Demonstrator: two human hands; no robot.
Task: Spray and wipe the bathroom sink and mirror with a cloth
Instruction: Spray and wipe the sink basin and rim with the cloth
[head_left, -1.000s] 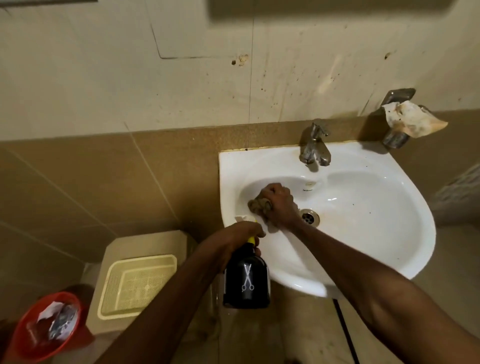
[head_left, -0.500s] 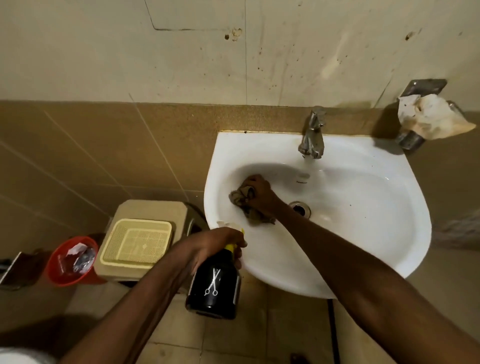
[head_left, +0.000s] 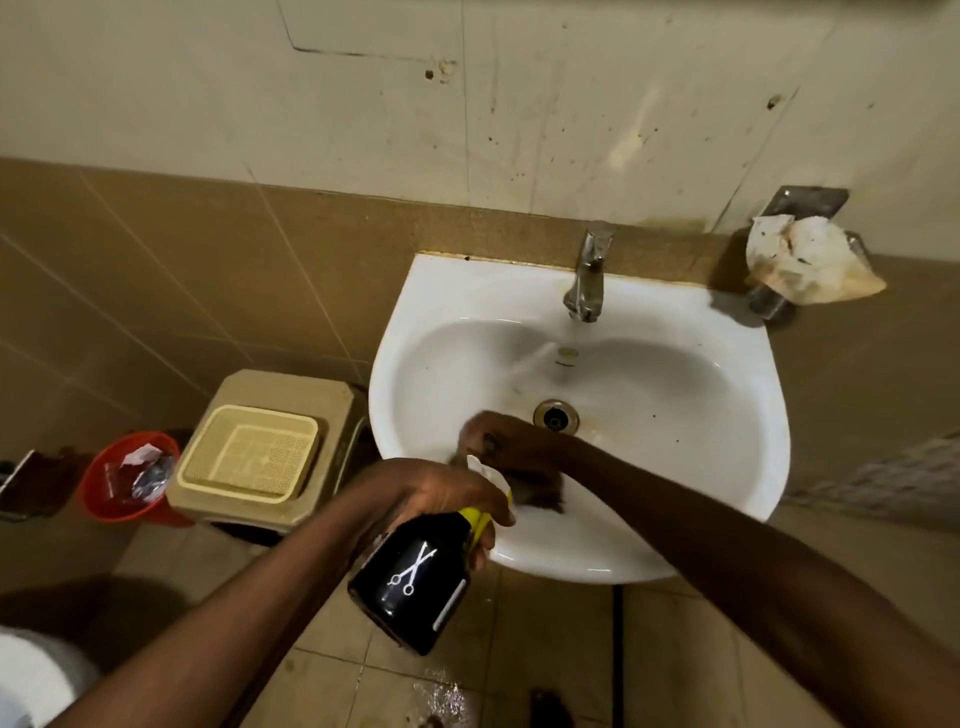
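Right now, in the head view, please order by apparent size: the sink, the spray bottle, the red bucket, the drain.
1. sink
2. spray bottle, though it is nearer the camera
3. red bucket, partly hidden
4. drain

I see a white sink (head_left: 727, 467) with brownish-yellow staining around its drain (head_left: 555, 414) and along its back edge. Faucet (head_left: 587, 273) is silver chrome. The spray bottle (head_left: 410, 584) is glossy black, white crossed-scissors print, white vertical stripe, yellow neck, whitish nozzle. The cloth (head_left: 537, 493) looks dark brown, blurred. I read the upper wall (head_left: 571, 104) as cream, speckled with dark spots and streaks; the lower tiles (head_left: 182, 270) are tan-brown with pale grout lines. Red bin (head_left: 98, 493) on the left. Beige stool (head_left: 291, 395) carries a pale yellow basket (head_left: 249, 452) with a mesh pattern. Crumpled paper (head_left: 805, 260) is off-white with brown stains.
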